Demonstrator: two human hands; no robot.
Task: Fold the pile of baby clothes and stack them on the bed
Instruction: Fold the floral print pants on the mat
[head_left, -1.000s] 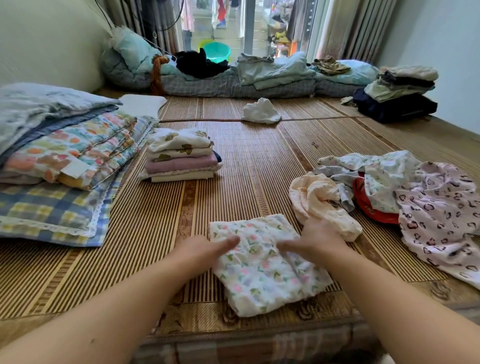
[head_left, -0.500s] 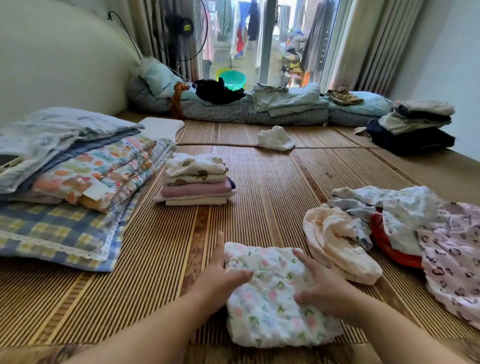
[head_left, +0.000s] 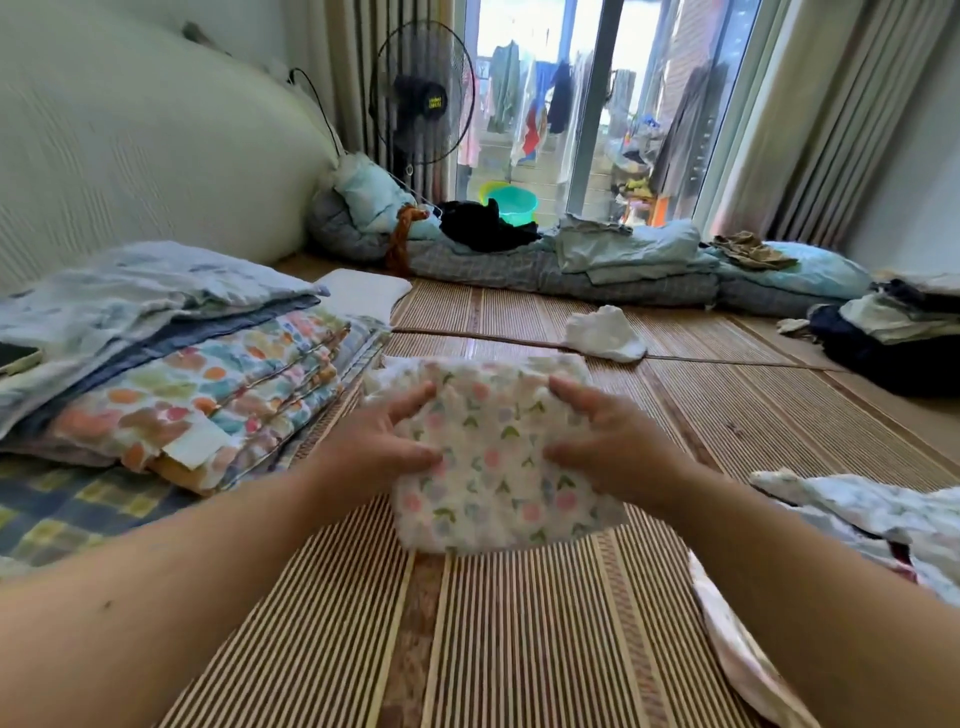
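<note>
Floral cotton, folded into a thick square, fills the centre of the frame: the folded baby garment is held between both hands over the striped bamboo mat that covers the bed. The left hand grips its left edge, fingers curled over the top and thumb pressed to the near face; the right hand grips the right edge in the same way, fingers wrapped over the far corner. Whether the garment's underside touches the mat cannot be told; a scrap of white fabric shows just behind its upper left corner.

At the right edge lies the unfolded pile of clothes - pale prints, crumpled, well apart from the hands. On the left a stack of folded quilts rests on a checked blanket; a loose white cloth lies on the mat beyond the garment; a standing fan is by the window at the upper centre.
</note>
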